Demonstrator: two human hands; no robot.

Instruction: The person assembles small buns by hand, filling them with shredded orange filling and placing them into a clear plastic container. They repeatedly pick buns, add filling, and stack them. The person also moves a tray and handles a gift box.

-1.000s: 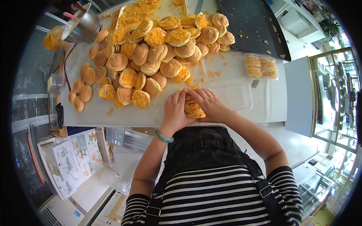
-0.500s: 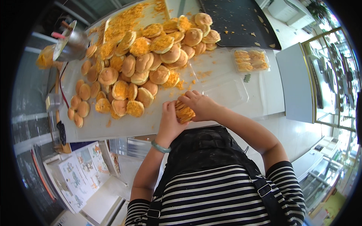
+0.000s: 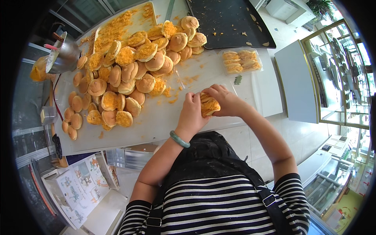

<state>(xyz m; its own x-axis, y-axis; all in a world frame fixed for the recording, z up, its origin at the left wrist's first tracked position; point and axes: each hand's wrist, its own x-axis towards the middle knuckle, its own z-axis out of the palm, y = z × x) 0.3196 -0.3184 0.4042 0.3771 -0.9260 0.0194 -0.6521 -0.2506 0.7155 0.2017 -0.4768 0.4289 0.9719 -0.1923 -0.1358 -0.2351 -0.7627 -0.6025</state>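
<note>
- Whereas a second ago both hands pressed the bun low against the counter edge beside the pile, the bun (image 3: 209,105) now sits lifted slightly and drawn clear of the pile, enclosed between both hands; judged, the pressing or shaping of this one piece is well along and it reads as near ready to set down.
- Bun: round, golden, coated in orange floss; held just above the white counter (image 3: 164,121), near its front edge.
- Left hand (image 3: 192,113): closed on the bun's left side, fingers curled over the top, wrist bent upward; green bangle (image 3: 179,139) on the wrist.
- Right hand (image 3: 225,100): closed on the bun's right side and top, fingers arched over it, forearm coming in from the lower right.
- Clear box (image 3: 231,88): empty-looking tray just behind the hands, partly hidden by them.
- Packed box (image 3: 239,60): clear, filled with buns, further back on the right.
- Pile (image 3: 133,70): many floss-coated buns heaped to the left, well apart from the hands; loose crumbs between.
- Dark tray (image 3: 231,23): at the back, scattered crumbs only.
- Metal bowl (image 3: 62,56): far left, tilted, beside the pile.
- Striped top and dark apron (image 3: 219,196): at lower edge.
</note>
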